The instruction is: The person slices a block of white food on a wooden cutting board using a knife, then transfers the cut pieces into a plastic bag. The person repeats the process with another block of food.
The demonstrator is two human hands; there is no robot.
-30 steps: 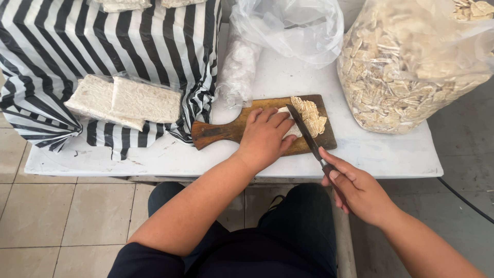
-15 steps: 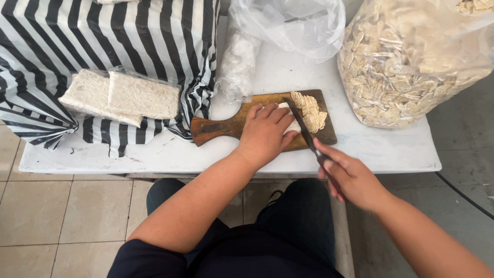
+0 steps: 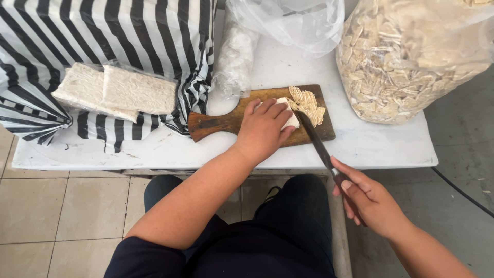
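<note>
Pale, rough block [image 3: 286, 110] under left hand [image 3: 263, 131], cut end in thin slices [image 3: 307, 103]

Cutting board [image 3: 226, 122]: wood, brown, smooth-worn, dull sheen. Knife [image 3: 320, 149]: dark matt blade, metal collar seen at handle. Pale block [image 3: 288, 114] and slices [image 3: 307, 103]: rough, grainy, matt. Striped bag [image 3: 92, 31]: thin plastic, glossy, creased. Wrapped blocks [image 3: 116, 91]: coarse texture under clear film. Large sack [image 3: 411, 56]: clear plastic, shiny, wrinkled. Table [image 3: 278, 67]: white, smooth, scuffed. Floor [image 3: 46, 211]: beige tiles, matt.
</note>
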